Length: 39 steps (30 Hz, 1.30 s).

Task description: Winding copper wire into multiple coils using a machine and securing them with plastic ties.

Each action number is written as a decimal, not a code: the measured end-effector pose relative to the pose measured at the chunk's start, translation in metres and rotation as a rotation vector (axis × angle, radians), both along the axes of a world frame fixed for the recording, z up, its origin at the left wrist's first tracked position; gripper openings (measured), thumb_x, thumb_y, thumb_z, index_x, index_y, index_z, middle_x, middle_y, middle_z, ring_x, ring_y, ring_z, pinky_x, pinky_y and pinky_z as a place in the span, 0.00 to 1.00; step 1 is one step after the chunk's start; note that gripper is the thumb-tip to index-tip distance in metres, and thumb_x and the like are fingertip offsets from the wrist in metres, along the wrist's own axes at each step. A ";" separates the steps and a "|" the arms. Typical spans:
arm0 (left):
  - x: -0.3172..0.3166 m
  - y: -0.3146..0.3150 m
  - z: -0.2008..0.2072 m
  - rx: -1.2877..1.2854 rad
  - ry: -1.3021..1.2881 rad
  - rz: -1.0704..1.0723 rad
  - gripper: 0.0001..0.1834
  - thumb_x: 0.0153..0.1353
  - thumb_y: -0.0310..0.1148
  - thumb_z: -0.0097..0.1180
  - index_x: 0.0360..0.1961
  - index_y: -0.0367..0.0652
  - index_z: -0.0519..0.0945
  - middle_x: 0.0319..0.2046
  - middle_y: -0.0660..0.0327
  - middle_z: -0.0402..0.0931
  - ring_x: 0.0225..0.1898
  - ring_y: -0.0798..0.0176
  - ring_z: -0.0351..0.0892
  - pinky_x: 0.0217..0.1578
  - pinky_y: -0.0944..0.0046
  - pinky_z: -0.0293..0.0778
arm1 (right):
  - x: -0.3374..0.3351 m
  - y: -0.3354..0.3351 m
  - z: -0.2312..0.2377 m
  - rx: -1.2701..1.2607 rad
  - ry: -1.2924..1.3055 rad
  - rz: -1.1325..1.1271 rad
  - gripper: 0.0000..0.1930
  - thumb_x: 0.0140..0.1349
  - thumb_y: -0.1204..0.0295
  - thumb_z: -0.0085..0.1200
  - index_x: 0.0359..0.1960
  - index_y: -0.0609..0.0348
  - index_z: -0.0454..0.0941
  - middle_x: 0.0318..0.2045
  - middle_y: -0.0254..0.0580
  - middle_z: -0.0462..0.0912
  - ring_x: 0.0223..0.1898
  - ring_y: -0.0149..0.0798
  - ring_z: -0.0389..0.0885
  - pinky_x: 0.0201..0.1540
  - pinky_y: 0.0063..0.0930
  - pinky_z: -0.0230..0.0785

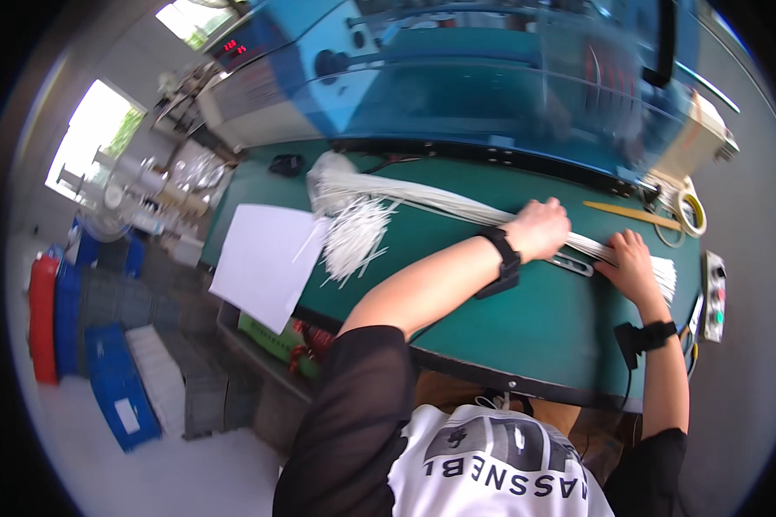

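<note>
A long bundle of thin white tubes (461, 203) lies across the green tabletop from the back left to the right. My left hand (539, 229) is closed around its middle part, with the fingertips partly hidden. Near the bundle's right end, my right hand (631, 265) has its fingers curled over the tubes, and their loose ends fan out just past it. A utility knife (572, 264) lies just in front of the bundle, between the hands. At the left, a pile of short cut white pieces (353, 239) sits beside a clear plastic bag (326, 184) at the bundle's far end.
White paper (263, 263) overhangs the table's left edge. Behind stands a blue machine (457, 99) with a clear cover. At the right are a yellow strip (634, 214), a tape roll (701, 215), scissors (695, 317) and a button box (714, 297). Blue bins (116, 383) stand lower left.
</note>
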<state>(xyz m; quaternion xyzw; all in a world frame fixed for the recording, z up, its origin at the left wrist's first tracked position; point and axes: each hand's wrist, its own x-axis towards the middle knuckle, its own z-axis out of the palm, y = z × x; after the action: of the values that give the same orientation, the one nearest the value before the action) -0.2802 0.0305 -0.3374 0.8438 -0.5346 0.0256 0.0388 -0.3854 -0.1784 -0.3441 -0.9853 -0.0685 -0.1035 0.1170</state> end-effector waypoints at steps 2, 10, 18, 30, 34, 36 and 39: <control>0.001 0.004 -0.002 -0.135 0.067 0.023 0.08 0.47 0.27 0.51 0.28 0.35 0.78 0.32 0.51 0.77 0.39 0.48 0.77 0.36 0.53 0.77 | -0.004 0.002 0.002 -0.016 0.005 -0.006 0.18 0.43 0.70 0.65 0.35 0.60 0.71 0.35 0.47 0.72 0.42 0.52 0.70 0.43 0.42 0.64; 0.001 0.032 0.003 -0.114 0.161 0.118 0.11 0.50 0.29 0.51 0.35 0.37 0.74 0.38 0.51 0.74 0.44 0.49 0.75 0.42 0.50 0.73 | 0.017 -0.003 -0.007 -0.122 0.104 0.023 0.10 0.51 0.72 0.58 0.33 0.61 0.73 0.32 0.47 0.75 0.41 0.51 0.73 0.45 0.40 0.67; 0.017 0.032 -0.005 -0.114 0.238 0.110 0.09 0.52 0.27 0.47 0.35 0.36 0.74 0.36 0.51 0.72 0.45 0.49 0.72 0.44 0.49 0.70 | 0.010 0.000 -0.004 -0.084 0.156 -0.040 0.11 0.54 0.69 0.57 0.38 0.60 0.75 0.36 0.47 0.75 0.44 0.52 0.73 0.48 0.40 0.66; -0.079 0.035 0.004 -1.357 2.327 0.445 0.30 0.52 0.53 0.63 0.45 0.40 0.73 0.38 0.54 0.76 0.46 0.55 0.75 0.47 0.55 0.72 | -0.030 0.056 0.092 0.363 0.290 0.002 0.09 0.53 0.75 0.56 0.29 0.67 0.70 0.22 0.55 0.76 0.27 0.57 0.75 0.30 0.40 0.67; 0.004 0.103 0.040 -2.194 1.851 0.326 0.11 0.56 0.32 0.58 0.20 0.46 0.69 0.17 0.65 0.67 0.22 0.63 0.70 0.29 0.63 0.69 | -0.068 0.076 0.096 0.519 0.230 -0.094 0.08 0.52 0.76 0.59 0.25 0.67 0.72 0.17 0.48 0.71 0.19 0.40 0.68 0.25 0.32 0.63; 0.043 0.153 0.091 -2.189 1.455 0.117 0.12 0.40 0.18 0.51 0.11 0.44 0.63 0.15 0.63 0.62 0.21 0.63 0.65 0.30 0.59 0.69 | -0.078 0.064 0.084 0.643 0.056 -0.190 0.08 0.54 0.77 0.59 0.24 0.66 0.72 0.14 0.38 0.68 0.18 0.27 0.61 0.22 0.26 0.59; 0.047 0.189 0.232 -1.920 1.211 -0.018 0.13 0.44 0.17 0.48 0.12 0.44 0.60 0.15 0.65 0.56 0.18 0.64 0.60 0.32 0.59 0.69 | -0.078 0.064 0.089 0.860 -0.109 -0.162 0.07 0.58 0.75 0.58 0.25 0.64 0.73 0.15 0.29 0.67 0.18 0.23 0.61 0.21 0.21 0.56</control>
<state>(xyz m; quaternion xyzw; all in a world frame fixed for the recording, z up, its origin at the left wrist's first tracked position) -0.2332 0.2198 -0.1059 0.3350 -0.1932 0.0125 0.9221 -0.4634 -0.1142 -0.2550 -0.8422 0.0523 -0.1831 0.5044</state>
